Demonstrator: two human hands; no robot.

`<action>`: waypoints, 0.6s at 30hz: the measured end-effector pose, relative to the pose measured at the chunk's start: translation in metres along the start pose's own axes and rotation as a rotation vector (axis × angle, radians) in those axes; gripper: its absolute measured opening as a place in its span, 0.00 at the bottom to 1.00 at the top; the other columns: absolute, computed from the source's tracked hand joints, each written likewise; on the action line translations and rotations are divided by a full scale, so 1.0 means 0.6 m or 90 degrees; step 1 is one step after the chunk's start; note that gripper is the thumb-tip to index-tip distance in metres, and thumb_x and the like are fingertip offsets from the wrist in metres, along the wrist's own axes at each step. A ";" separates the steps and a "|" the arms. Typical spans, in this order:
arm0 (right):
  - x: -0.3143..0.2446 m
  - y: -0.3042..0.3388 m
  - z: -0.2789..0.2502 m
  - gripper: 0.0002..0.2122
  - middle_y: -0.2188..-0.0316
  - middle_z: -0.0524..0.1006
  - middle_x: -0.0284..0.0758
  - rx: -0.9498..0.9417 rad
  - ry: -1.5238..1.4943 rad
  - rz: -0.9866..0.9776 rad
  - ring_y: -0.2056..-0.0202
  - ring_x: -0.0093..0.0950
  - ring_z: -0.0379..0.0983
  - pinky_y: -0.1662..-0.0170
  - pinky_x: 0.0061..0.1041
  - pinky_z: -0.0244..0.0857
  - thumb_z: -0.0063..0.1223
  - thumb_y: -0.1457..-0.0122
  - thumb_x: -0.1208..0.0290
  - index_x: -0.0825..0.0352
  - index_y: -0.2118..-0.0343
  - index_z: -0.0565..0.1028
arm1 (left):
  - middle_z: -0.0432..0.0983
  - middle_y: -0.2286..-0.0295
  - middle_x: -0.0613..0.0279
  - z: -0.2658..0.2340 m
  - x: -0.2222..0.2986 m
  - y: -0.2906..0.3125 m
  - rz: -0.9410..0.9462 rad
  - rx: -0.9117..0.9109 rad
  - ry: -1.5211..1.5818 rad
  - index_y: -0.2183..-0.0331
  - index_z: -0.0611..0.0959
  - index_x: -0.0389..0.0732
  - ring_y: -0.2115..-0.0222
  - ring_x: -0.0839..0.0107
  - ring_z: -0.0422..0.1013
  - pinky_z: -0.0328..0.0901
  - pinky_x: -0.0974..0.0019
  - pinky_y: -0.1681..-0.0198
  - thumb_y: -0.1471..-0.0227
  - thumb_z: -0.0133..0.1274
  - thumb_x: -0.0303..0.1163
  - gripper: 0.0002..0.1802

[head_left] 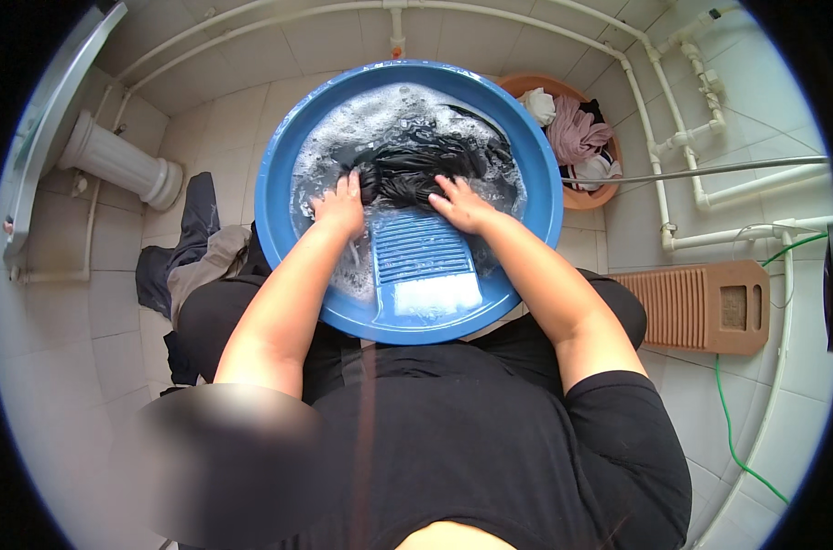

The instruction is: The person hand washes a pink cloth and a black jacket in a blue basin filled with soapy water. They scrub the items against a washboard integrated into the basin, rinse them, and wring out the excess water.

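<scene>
A dark, wet garment lies bunched in soapy water inside a large round blue basin. Below the garment, the ribbed blue washboard slopes up toward me against the basin's near side. My left hand rests at the garment's left edge, fingers apart and partly over the suds. On the other side, my right hand touches the cloth near the top of the washboard with its fingers stretched out. Foam and water hide part of the garment.
An orange-brown tub of clothes stands at the far right. A brown washboard lies right of my knee. Dark and beige clothes lie on the left floor, near a white pedestal. White pipes and a green hose run along the right.
</scene>
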State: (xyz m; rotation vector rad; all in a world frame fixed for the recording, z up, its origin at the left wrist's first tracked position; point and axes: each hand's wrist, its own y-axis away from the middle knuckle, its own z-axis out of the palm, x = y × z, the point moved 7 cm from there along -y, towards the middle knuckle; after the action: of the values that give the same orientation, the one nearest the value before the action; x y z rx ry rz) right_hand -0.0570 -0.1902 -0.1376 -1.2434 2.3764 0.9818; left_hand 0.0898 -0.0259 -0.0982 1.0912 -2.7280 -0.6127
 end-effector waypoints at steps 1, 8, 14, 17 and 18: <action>0.024 -0.025 0.005 0.35 0.39 0.49 0.43 -0.016 -0.057 -0.007 0.39 0.43 0.46 0.39 0.36 0.43 0.34 0.45 0.40 0.56 0.39 0.50 | 0.48 0.42 0.50 0.018 -0.009 -0.013 -0.012 -0.014 0.001 0.40 0.43 0.45 0.43 0.53 0.52 0.45 0.43 0.43 0.60 0.52 0.27 0.49; 0.041 -0.027 -0.015 0.41 0.42 0.55 0.47 -0.017 0.020 0.163 0.40 0.40 0.48 0.39 0.30 0.42 0.22 0.47 0.33 0.68 0.43 0.58 | 0.61 0.48 0.48 0.021 -0.036 -0.032 0.016 0.082 -0.036 0.48 0.67 0.41 0.45 0.55 0.56 0.47 0.53 0.42 0.60 0.51 0.31 0.33; 0.023 -0.016 -0.055 0.28 0.51 0.68 0.44 0.023 0.057 0.127 0.48 0.38 0.64 0.46 0.32 0.56 0.38 0.47 0.45 0.62 0.52 0.70 | 0.76 0.64 0.52 -0.070 -0.077 -0.041 -0.046 0.078 0.428 0.62 0.80 0.47 0.60 0.58 0.71 0.63 0.58 0.57 0.61 0.51 0.30 0.18; -0.011 0.012 -0.092 0.20 0.62 0.75 0.43 0.118 -0.064 0.121 0.57 0.38 0.71 0.53 0.33 0.62 0.45 0.48 0.53 0.65 0.61 0.75 | 0.75 0.65 0.54 -0.095 -0.093 -0.052 0.010 0.210 0.805 0.60 0.76 0.41 0.61 0.63 0.71 0.65 0.58 0.61 0.60 0.50 0.25 0.19; -0.014 0.017 -0.104 0.20 0.63 0.76 0.43 0.167 -0.109 0.092 0.59 0.35 0.72 0.56 0.31 0.63 0.48 0.48 0.55 0.67 0.61 0.75 | 0.74 0.66 0.55 -0.132 -0.061 -0.015 0.019 0.131 0.993 0.60 0.74 0.39 0.62 0.65 0.70 0.66 0.59 0.62 0.58 0.49 0.23 0.18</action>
State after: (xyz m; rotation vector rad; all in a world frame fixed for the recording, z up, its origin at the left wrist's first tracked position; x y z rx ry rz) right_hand -0.0567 -0.2239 -0.0834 -0.8681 2.3916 0.7510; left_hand 0.1439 -0.0319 -0.0293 0.8925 -1.3942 0.4435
